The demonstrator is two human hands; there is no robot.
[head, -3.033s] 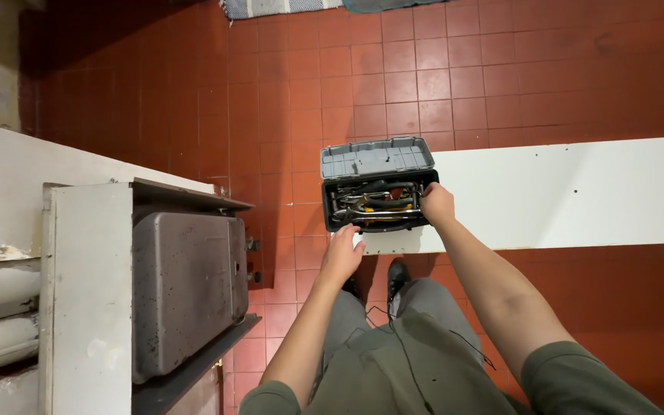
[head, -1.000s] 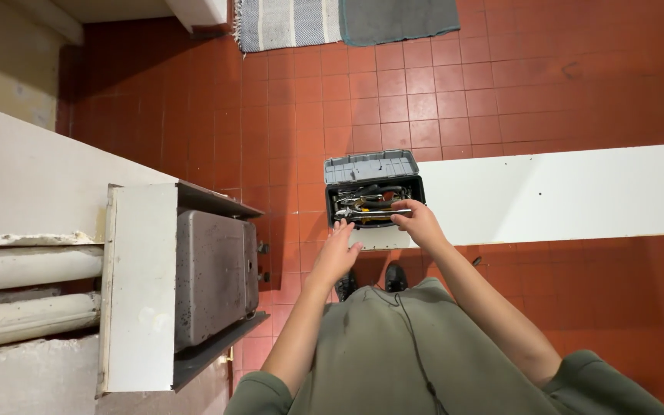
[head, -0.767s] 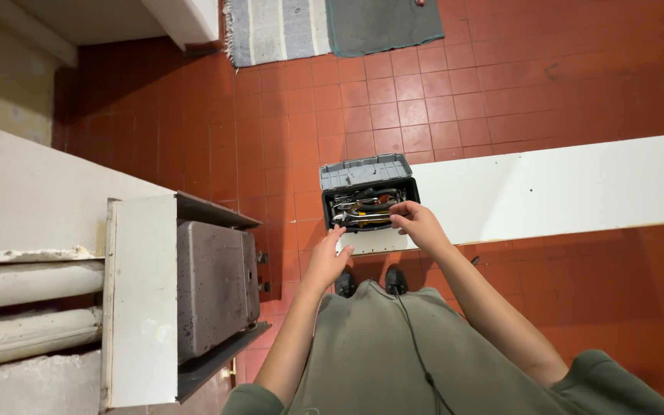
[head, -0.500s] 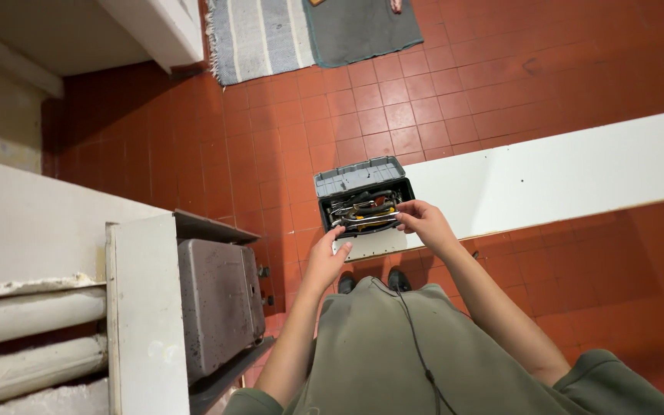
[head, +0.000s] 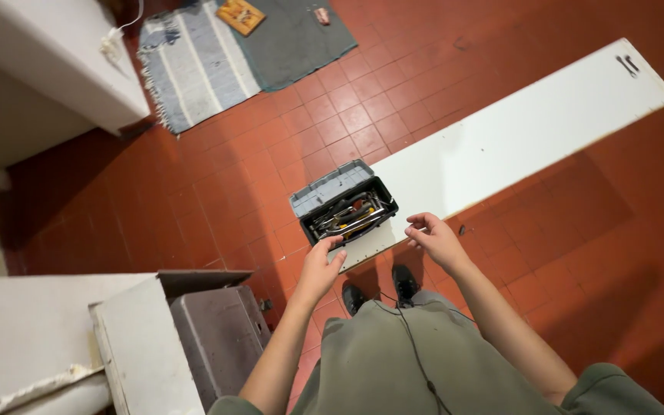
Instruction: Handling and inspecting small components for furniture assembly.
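Neither hand gripped anything: the left hand [head: 323, 265] hung loosely curled just beside the near rim of the open black toolbox [head: 350, 215], while the right hand [head: 434, 238] hovered empty, fingers bent, beyond its corner. Loose metal tools could spill if knocked. The box sat on a smooth white board [head: 516, 138] across red tiles [head: 217, 192].

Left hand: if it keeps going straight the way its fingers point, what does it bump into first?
The left hand points up and forward at the open black toolbox, so it would probably meet the box's near rim first, then the tools inside. How far above the box the hand is can't be judged.
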